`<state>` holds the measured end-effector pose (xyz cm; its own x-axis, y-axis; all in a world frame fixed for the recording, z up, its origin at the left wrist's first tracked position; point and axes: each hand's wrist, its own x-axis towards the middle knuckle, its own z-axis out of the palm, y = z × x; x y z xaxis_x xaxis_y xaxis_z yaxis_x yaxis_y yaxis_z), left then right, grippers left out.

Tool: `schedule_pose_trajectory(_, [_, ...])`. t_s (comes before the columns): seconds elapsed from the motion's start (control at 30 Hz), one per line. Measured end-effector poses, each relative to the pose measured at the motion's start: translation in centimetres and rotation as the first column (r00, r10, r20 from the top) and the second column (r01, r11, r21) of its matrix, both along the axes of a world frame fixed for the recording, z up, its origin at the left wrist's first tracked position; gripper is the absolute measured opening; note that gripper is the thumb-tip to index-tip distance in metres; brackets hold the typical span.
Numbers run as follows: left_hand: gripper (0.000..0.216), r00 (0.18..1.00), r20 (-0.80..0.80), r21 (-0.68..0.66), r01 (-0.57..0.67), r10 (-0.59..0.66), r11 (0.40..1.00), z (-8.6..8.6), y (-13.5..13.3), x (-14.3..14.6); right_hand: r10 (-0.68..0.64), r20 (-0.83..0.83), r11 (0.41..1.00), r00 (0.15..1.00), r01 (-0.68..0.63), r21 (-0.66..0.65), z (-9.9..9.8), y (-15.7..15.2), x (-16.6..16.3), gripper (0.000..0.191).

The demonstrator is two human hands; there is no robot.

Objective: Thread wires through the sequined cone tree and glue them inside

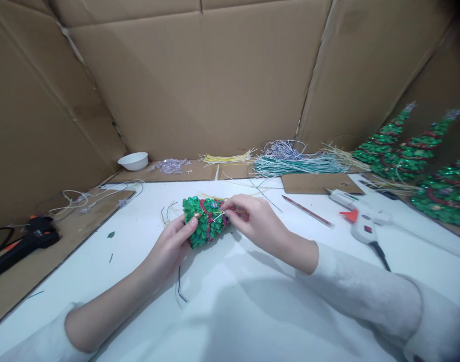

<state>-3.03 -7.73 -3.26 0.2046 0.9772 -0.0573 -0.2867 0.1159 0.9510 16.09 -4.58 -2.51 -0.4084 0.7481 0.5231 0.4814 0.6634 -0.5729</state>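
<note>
A small green Christmas tree (203, 224) with red trim lies tilted on its side just over the white table. My left hand (177, 234) grips it by its wide end, thumb on top. At the narrower end, my right hand (248, 213) is closed in a pinch on a thin wire (219, 217), which shows pale against the tree. My fingers cover part of the tree's tip. Dark wire ends (180, 289) hang or lie below my left hand; whether they join the tree I cannot tell.
Bundles of green wires (298, 165) and yellow wires (228, 158) lie at the back beside clear beads (170, 166) and a white bowl (134, 161). At right are a glue gun (366, 226), a brown stick (307, 211) and finished-looking trees (414, 151). A black tool (26, 241) lies left.
</note>
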Motion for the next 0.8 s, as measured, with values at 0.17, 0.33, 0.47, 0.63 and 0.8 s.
schedule_pose_trajectory(0.17, [0.032, 1.000, -0.013, -0.003, 0.005, -0.005, 1.000, 0.2, -0.1, 0.2, -0.037, 0.156, 0.996, 0.987, 0.023, 0.089, 0.0, -0.3, 0.1, 0.011])
schedule_pose_trajectory(0.33, [0.036, 1.000, -0.020, -0.007, 0.001, -0.002, 1.000, 0.2, -0.1, 0.1, -0.012, 0.236, 0.970, 0.972, -0.046, 0.237, 0.2, -0.1, 0.3, 0.017])
schedule_pose_trajectory(0.47, [0.037, 1.000, -0.010, -0.007, 0.004, -0.004, 1.000, -0.1, 0.1, -0.1, 0.078, 0.221, 0.963, 0.972, -0.130, 0.235, 0.5, 0.2, 0.5, 0.013])
schedule_pose_trajectory(0.63, [0.036, 1.000, -0.011, -0.004, 0.010, -0.010, 1.000, -0.2, 0.1, -0.2, 0.183, 0.152, 0.961, 0.971, -0.209, 0.181, 0.6, 0.7, 0.7, 0.007])
schedule_pose_trajectory(0.8, [0.034, 1.000, -0.014, 0.007, 0.014, -0.014, 1.000, -0.2, 0.1, -0.1, 0.219, 0.068, 0.958, 0.973, -0.228, 0.174, 0.5, 0.8, 0.6, 0.008])
